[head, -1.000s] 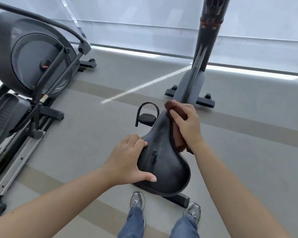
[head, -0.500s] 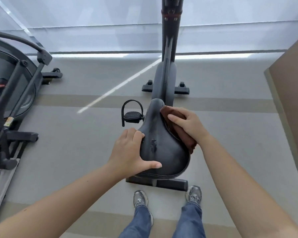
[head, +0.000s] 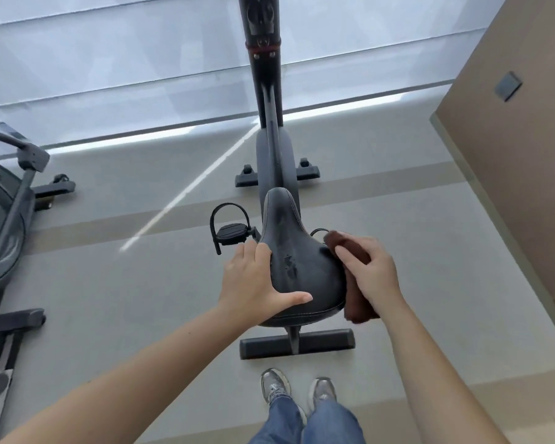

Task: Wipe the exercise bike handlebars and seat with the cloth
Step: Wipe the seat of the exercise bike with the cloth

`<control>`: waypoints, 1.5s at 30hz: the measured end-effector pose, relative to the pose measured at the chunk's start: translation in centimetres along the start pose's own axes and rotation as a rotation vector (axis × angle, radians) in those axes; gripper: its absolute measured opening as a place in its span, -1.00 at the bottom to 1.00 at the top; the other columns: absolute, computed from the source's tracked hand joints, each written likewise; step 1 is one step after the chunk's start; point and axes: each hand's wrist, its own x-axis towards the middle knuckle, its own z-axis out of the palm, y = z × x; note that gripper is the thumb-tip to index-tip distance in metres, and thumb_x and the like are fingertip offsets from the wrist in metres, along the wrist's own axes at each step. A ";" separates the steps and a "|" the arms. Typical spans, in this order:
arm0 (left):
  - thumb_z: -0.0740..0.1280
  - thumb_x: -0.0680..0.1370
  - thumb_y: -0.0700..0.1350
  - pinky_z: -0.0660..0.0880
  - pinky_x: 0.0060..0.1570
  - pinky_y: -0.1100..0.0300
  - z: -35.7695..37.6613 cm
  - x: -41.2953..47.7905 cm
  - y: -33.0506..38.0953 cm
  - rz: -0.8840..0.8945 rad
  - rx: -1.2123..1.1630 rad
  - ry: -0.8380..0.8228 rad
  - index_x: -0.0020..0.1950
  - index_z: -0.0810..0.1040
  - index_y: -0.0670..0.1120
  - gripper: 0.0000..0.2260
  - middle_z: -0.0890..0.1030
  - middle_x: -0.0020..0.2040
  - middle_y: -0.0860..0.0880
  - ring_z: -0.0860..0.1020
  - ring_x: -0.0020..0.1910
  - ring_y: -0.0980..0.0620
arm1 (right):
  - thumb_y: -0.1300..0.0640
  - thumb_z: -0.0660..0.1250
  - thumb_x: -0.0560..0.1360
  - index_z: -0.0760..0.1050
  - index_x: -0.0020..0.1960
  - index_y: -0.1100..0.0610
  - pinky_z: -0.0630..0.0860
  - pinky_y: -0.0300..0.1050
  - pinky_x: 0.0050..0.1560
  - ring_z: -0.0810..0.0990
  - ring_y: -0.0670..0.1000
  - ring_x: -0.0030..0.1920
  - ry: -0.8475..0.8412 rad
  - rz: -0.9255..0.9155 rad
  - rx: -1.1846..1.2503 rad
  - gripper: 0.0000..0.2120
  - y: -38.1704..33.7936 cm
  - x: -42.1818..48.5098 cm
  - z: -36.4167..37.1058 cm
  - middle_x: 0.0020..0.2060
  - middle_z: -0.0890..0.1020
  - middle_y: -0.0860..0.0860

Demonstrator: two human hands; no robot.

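Observation:
The exercise bike's black seat (head: pixel 293 251) sits in the middle of the view, its nose pointing away from me. My left hand (head: pixel 253 283) grips the seat's left edge, thumb stretched across the rear of the top. My right hand (head: pixel 372 270) holds a folded brown cloth (head: pixel 353 283) against the seat's right edge. The cloth runs from the seat's right shoulder down past its rear corner. The bike's dark upright post (head: pixel 265 59) rises ahead; the handlebars are out of view.
A second exercise machine (head: pixel 4 225) stands at the left. The bike's left pedal (head: pixel 229 232) sticks out beside the seat, and its rear foot bar (head: pixel 327 342) lies just before my shoes (head: pixel 298 389). A brown wall (head: pixel 510 155) rises at the right.
My right hand has slid the cloth from the seat's nose back along the right edge toward the rear corner. My left hand has kept its hold. The view has turned to centre on the bike.

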 end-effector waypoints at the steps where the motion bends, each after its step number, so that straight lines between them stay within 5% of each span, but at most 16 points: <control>1: 0.23 0.06 0.48 0.31 -0.12 0.10 0.0 0.1 0.0 -0.002 0.004 -0.003 -0.07 0.38 -0.14 -0.23 0.30 -0.13 0.03 0.34 -0.07 -0.05 | 0.17 0.40 0.43 0.54 -0.11 -0.23 0.38 -0.33 0.07 0.54 -0.17 0.02 -0.133 0.018 -0.051 -0.74 -0.6 1.6 -0.5 -0.06 0.57 -0.12; 4: 0.25 0.06 0.47 0.27 -0.12 0.13 0.0 0.1 -0.1 -0.020 0.020 -0.025 -0.04 0.38 -0.14 -0.22 0.34 -0.11 0.00 0.34 -0.06 -0.05 | 0.16 0.38 0.44 0.56 -0.05 -0.17 0.40 -0.25 0.15 0.53 -0.17 0.03 -0.238 0.019 -0.108 -0.78 -1.1 2.7 -0.7 -0.04 0.58 -0.08; 8: 0.26 0.07 0.47 0.27 -0.12 0.14 0.1 -0.1 0.0 -0.029 0.013 -0.044 -0.01 0.38 -0.14 -0.21 0.40 -0.06 -0.03 0.33 -0.04 -0.04 | 0.19 0.36 0.46 0.52 0.17 -0.08 0.24 -0.55 0.16 0.44 -0.23 0.16 0.213 -0.026 0.034 -0.68 1.3 -4.2 1.3 0.08 0.48 -0.11; 11: 0.26 0.07 0.47 0.28 -0.13 0.14 -0.3 0.0 0.3 -0.043 0.012 -0.062 0.00 0.37 -0.12 -0.22 0.38 -0.06 -0.02 0.33 -0.02 -0.04 | 0.20 0.37 0.46 0.50 0.22 0.02 0.21 -0.57 0.19 0.43 -0.17 0.16 0.428 0.008 0.026 -0.66 1.6 -7.1 3.4 0.10 0.43 -0.07; 18: 0.28 0.08 0.46 0.31 -0.09 0.12 -0.1 -0.2 0.3 -0.053 0.010 -0.050 0.02 0.37 -0.12 -0.22 0.39 -0.04 -0.02 0.34 0.00 -0.04 | 0.13 0.37 0.46 0.56 0.15 -0.01 0.23 -0.58 0.05 0.48 -0.02 0.15 -0.092 -0.059 -0.185 -0.73 -0.9 -0.3 -0.8 0.08 0.50 -0.03; 21: 0.24 0.07 0.48 0.30 -0.12 0.14 -0.1 -0.3 0.1 -0.037 0.004 -0.046 -0.01 0.36 -0.11 -0.22 0.35 -0.08 0.00 0.33 -0.03 -0.03 | 0.14 0.39 0.45 0.55 0.17 0.02 0.35 -0.19 0.21 0.47 0.09 0.16 0.083 -0.122 -0.319 -0.70 -0.8 -3.6 1.0 0.14 0.50 0.02; 25: 0.25 0.09 0.47 0.30 -0.13 0.18 0.1 -0.3 -0.3 -0.002 -0.048 -0.010 -0.03 0.35 -0.08 -0.27 0.31 -0.11 0.04 0.30 -0.06 0.01 | 0.19 0.45 0.39 0.58 0.13 0.13 0.38 -0.08 0.10 0.52 0.22 0.05 0.358 -0.218 -0.499 -0.69 -0.2 -8.1 3.8 0.10 0.55 0.17; 32: 0.36 0.13 0.41 0.27 -0.05 0.18 -0.7 0.0 -2.5 0.171 -0.113 -0.078 0.09 0.38 -0.10 -0.24 0.29 -0.06 0.03 0.29 -0.01 0.00 | 0.03 0.34 0.47 0.56 0.17 0.00 0.40 -0.07 0.11 0.50 0.15 0.09 0.092 0.017 -0.610 -0.72 -3.7 -0.4 2.7 0.08 0.51 0.09; 34: 0.37 0.15 0.40 0.31 -0.02 0.15 -1.1 -0.1 -3.0 0.240 -0.089 -0.126 0.14 0.36 -0.10 -0.23 0.32 -0.02 0.00 0.28 0.02 -0.01 | 0.03 0.33 0.47 0.55 0.17 0.00 0.40 -0.07 0.10 0.49 0.15 0.08 0.176 0.024 -0.621 -0.73 -3.9 -1.0 3.3 0.09 0.51 0.08; 40: 0.37 0.19 0.38 0.37 0.09 0.08 -1.6 0.5 -4.7 0.401 -0.076 -0.209 0.24 0.32 -0.11 -0.18 0.37 0.08 -0.06 0.29 0.10 -0.05 | 0.22 0.41 0.43 0.56 0.17 0.16 0.40 0.01 0.24 0.46 0.18 0.22 0.796 -0.023 -0.430 -0.69 -1.6 -10.3 10.7 0.17 0.50 0.17; 45: 0.35 0.19 0.40 0.35 0.03 0.12 -2.2 1.8 -5.9 0.514 -0.085 -0.269 0.22 0.36 -0.08 -0.22 0.37 0.03 -0.02 0.31 0.08 -0.02 | 0.18 0.41 0.42 0.59 0.12 0.14 0.42 0.00 0.11 0.48 0.24 0.08 0.802 0.010 -0.558 -0.73 -3.0 -8.8 10.7 0.13 0.53 0.17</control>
